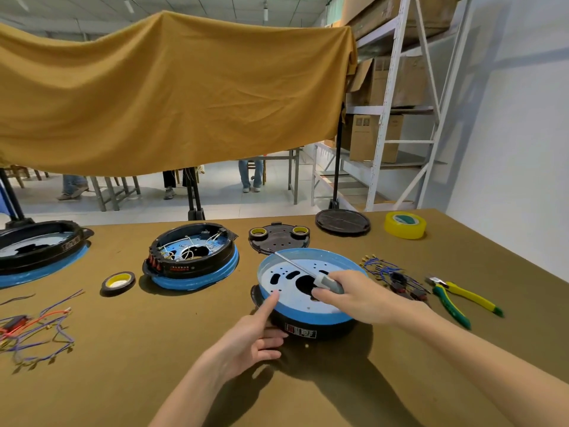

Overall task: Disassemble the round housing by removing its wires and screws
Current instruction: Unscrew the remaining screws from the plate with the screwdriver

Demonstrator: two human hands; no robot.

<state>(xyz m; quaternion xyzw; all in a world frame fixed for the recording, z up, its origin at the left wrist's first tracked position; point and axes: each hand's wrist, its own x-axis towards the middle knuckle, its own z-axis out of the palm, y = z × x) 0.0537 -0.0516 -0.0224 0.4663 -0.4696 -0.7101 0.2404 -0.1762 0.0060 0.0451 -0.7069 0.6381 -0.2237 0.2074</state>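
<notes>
Round housing (308, 291) sits mid-bench (154, 349), tilted toward you. Your right hand (354, 292) grips screwdriver (308, 272), fingers curled round handle; tip lost past far rim. Your left hand (255, 337): index finger straight on blue rim, other fingers loose against black side. Screws too small to make out.

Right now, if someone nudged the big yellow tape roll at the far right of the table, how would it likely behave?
The yellow tape roll lies flat on its side on the table, so a nudge would probably slide it, not roll it. Its hollow core suggests it is fairly light for its size. Stood on edge, it would likely roll freely.
</notes>
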